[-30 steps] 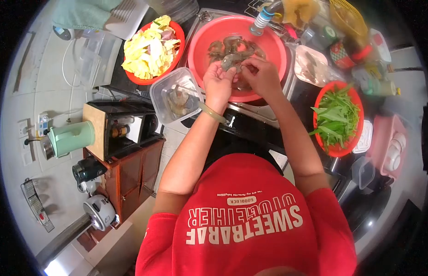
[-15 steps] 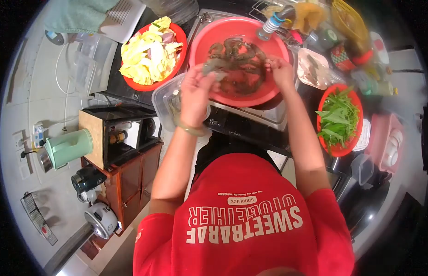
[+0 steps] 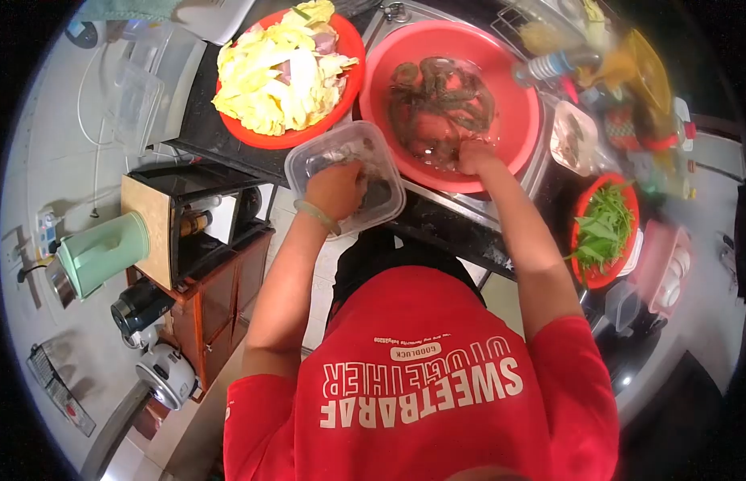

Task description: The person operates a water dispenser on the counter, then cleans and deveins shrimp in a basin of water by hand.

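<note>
My left hand (image 3: 337,191), with a pale bangle at the wrist, reaches into a clear plastic container (image 3: 397,196) that holds some shrimp. Its fingers point down and are mostly hidden, so what they hold is unclear. A large pink basin (image 3: 513,104) with water and many dark shrimp (image 3: 437,96) sits over the sink. My right hand (image 3: 475,156) dips into the basin at its near right side, fingertips in the water and hard to make out.
A red bowl of yellow cabbage leaves (image 3: 285,72) stands left of the basin. To the right are a white tray (image 3: 573,136), a red basket of green leaves (image 3: 604,228), a faucet (image 3: 557,66) and bottles. A wooden cabinet (image 3: 217,321) stands lower left.
My left hand has gone from the basin down into the clear container, carrying a shrimp midway. My right hand has lowered to the basin's near side. The whole view has shifted.
</note>
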Action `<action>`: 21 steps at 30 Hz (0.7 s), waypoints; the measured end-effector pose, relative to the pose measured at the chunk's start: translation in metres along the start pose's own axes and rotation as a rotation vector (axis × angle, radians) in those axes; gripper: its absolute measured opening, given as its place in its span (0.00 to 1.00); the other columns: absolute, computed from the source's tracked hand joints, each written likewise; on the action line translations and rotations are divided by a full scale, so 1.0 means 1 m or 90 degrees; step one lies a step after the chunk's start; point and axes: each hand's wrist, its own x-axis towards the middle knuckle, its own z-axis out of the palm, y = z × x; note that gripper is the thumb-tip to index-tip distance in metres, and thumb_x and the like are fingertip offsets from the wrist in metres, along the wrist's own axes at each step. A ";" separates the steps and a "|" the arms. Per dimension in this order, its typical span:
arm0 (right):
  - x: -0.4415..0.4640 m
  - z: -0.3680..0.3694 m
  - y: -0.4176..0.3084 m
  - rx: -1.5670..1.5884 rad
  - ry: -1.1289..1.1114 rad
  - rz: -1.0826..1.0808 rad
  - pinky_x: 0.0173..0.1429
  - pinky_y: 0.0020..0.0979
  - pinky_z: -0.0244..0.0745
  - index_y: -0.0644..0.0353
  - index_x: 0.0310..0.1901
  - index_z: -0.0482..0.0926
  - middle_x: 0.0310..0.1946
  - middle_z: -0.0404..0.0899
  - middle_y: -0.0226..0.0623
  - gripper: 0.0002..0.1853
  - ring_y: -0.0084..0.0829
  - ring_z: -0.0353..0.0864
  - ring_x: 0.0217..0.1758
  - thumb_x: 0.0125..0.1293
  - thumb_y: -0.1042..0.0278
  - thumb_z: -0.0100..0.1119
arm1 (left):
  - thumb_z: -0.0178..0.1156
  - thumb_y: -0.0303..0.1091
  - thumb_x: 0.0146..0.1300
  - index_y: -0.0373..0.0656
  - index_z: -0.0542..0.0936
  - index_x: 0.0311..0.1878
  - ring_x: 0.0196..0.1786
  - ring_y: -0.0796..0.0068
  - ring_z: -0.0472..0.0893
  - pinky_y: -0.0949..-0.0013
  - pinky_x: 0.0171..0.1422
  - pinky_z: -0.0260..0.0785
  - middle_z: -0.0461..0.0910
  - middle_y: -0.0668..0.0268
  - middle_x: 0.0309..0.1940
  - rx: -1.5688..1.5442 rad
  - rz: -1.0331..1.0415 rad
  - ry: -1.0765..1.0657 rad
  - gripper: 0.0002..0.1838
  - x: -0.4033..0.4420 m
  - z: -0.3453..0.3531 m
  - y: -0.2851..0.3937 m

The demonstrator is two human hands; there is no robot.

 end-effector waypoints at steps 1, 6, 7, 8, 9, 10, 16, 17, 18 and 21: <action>0.000 0.001 0.004 0.160 0.025 -0.057 0.61 0.42 0.68 0.63 0.49 0.79 0.50 0.78 0.48 0.25 0.46 0.75 0.56 0.53 0.56 0.64 | 0.59 0.42 0.56 0.41 0.76 0.46 0.43 0.50 0.79 0.52 0.46 0.71 0.80 0.52 0.36 -0.007 0.033 -0.006 0.18 -0.002 -0.004 -0.004; -0.009 -0.017 -0.001 0.090 -0.030 -0.056 0.61 0.40 0.67 0.60 0.53 0.77 0.52 0.77 0.48 0.26 0.43 0.74 0.59 0.54 0.55 0.62 | 0.61 0.37 0.56 0.38 0.76 0.44 0.36 0.51 0.80 0.55 0.44 0.71 0.80 0.51 0.32 -0.107 0.121 0.068 0.16 -0.002 -0.028 -0.004; -0.010 -0.016 -0.004 0.170 -0.066 -0.077 0.61 0.39 0.67 0.59 0.53 0.77 0.53 0.76 0.48 0.26 0.43 0.74 0.59 0.53 0.53 0.63 | 0.62 0.36 0.55 0.37 0.76 0.45 0.34 0.53 0.79 0.58 0.42 0.70 0.79 0.52 0.30 -0.168 0.156 0.079 0.16 -0.001 -0.034 0.001; -0.011 -0.016 -0.006 0.251 -0.103 -0.097 0.61 0.39 0.67 0.57 0.52 0.78 0.54 0.76 0.48 0.27 0.42 0.74 0.59 0.52 0.52 0.64 | 0.62 0.35 0.55 0.35 0.76 0.45 0.32 0.56 0.79 0.60 0.39 0.70 0.79 0.54 0.28 -0.230 0.191 0.088 0.17 0.000 -0.040 0.007; -0.009 -0.017 -0.008 0.261 -0.144 -0.089 0.64 0.37 0.66 0.57 0.55 0.76 0.57 0.73 0.46 0.29 0.42 0.72 0.61 0.53 0.51 0.63 | 0.62 0.35 0.55 0.35 0.76 0.45 0.32 0.56 0.79 0.60 0.39 0.70 0.79 0.54 0.28 -0.231 0.193 0.087 0.17 0.004 -0.044 0.012; -0.010 -0.017 -0.007 0.262 -0.144 -0.086 0.64 0.37 0.66 0.57 0.55 0.76 0.57 0.73 0.46 0.29 0.42 0.72 0.61 0.53 0.51 0.63 | 0.63 0.33 0.55 0.35 0.76 0.45 0.30 0.59 0.78 0.62 0.37 0.70 0.78 0.55 0.27 -0.274 0.237 0.115 0.17 0.010 -0.047 0.017; -0.036 -0.043 -0.020 0.388 -0.115 -0.143 0.60 0.39 0.68 0.59 0.49 0.79 0.47 0.78 0.51 0.25 0.44 0.76 0.53 0.51 0.54 0.62 | 0.62 0.29 0.54 0.35 0.76 0.46 0.29 0.61 0.78 0.63 0.35 0.70 0.78 0.56 0.29 -0.307 0.300 0.148 0.16 0.031 -0.070 0.063; -0.036 -0.043 -0.027 0.320 -0.104 -0.124 0.60 0.39 0.68 0.58 0.50 0.79 0.47 0.78 0.51 0.25 0.45 0.76 0.53 0.52 0.53 0.62 | 0.62 0.28 0.54 0.36 0.76 0.46 0.29 0.61 0.78 0.62 0.35 0.70 0.78 0.57 0.29 -0.263 0.304 0.169 0.16 0.035 -0.071 0.069; -0.035 -0.042 -0.030 0.252 -0.092 -0.106 0.60 0.39 0.68 0.58 0.50 0.79 0.47 0.79 0.51 0.24 0.45 0.76 0.54 0.53 0.53 0.61 | 0.62 0.28 0.54 0.36 0.76 0.46 0.29 0.61 0.78 0.62 0.35 0.70 0.78 0.57 0.29 -0.260 0.308 0.166 0.16 0.039 -0.074 0.076; -0.036 -0.035 -0.025 0.466 -0.027 -0.126 0.55 0.34 0.71 0.61 0.48 0.80 0.45 0.80 0.44 0.20 0.38 0.78 0.50 0.59 0.55 0.58 | 0.62 0.28 0.52 0.38 0.76 0.47 0.35 0.58 0.79 0.61 0.41 0.71 0.79 0.56 0.33 -0.262 0.332 0.078 0.18 0.052 -0.076 0.089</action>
